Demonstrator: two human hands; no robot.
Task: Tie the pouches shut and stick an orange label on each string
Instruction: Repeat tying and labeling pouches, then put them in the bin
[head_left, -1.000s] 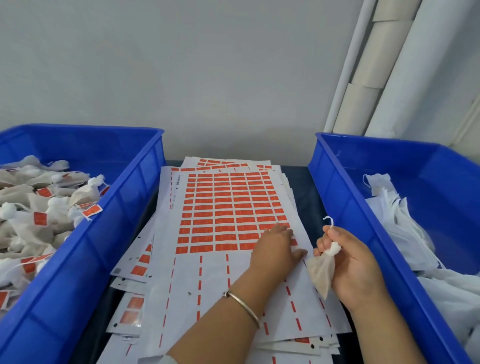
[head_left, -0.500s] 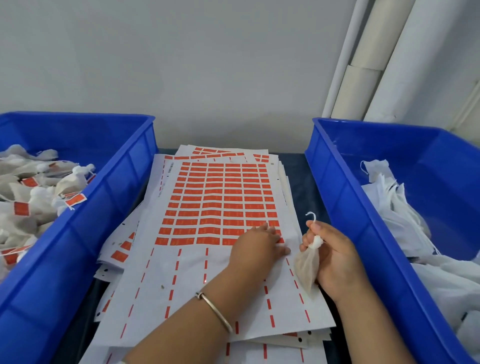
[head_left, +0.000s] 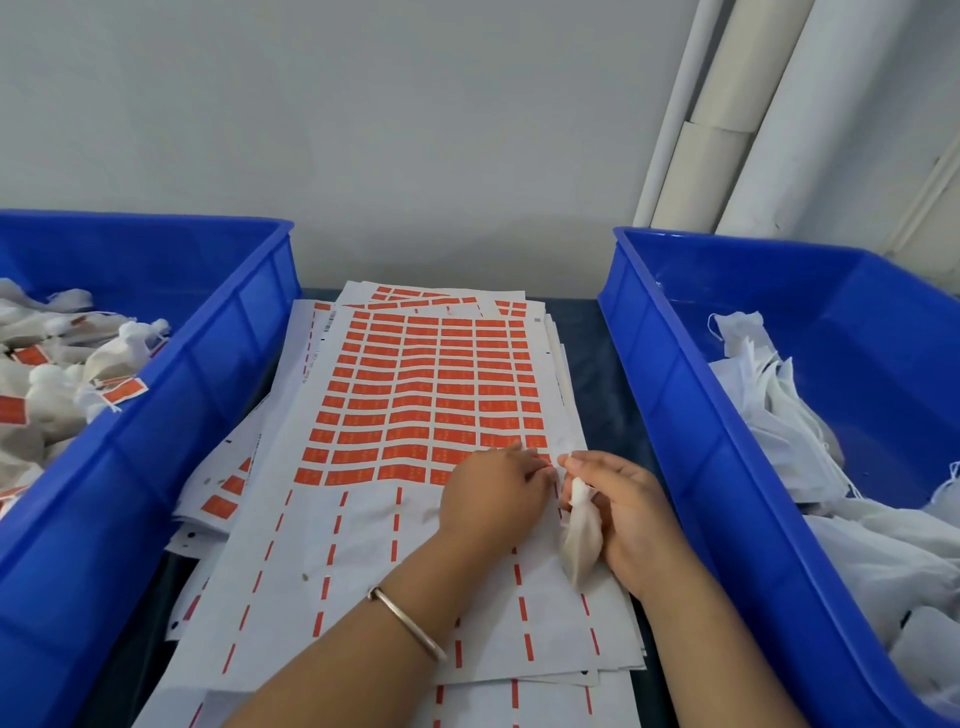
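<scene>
Pouch (head_left: 581, 540) now lower in right grip (head_left: 631, 512)

Soft, even daylight fills the room, bright enough to read every colour, with no harsh beam anywhere. The grey wall (head_left: 363, 130) darkens a little toward its upper left corner. Shadows are faint: a thin one under the left hand (head_left: 493, 488) and forearm on the label sheet (head_left: 415, 395), and a deeper one between the left blue bin (head_left: 171, 395) and the papers. A small glint sits on the right blue bin (head_left: 675, 332) near its inner wall. The wide lens bows the bins outward at the edges, and the whole picture is slightly soft, the label print unreadable.
</scene>
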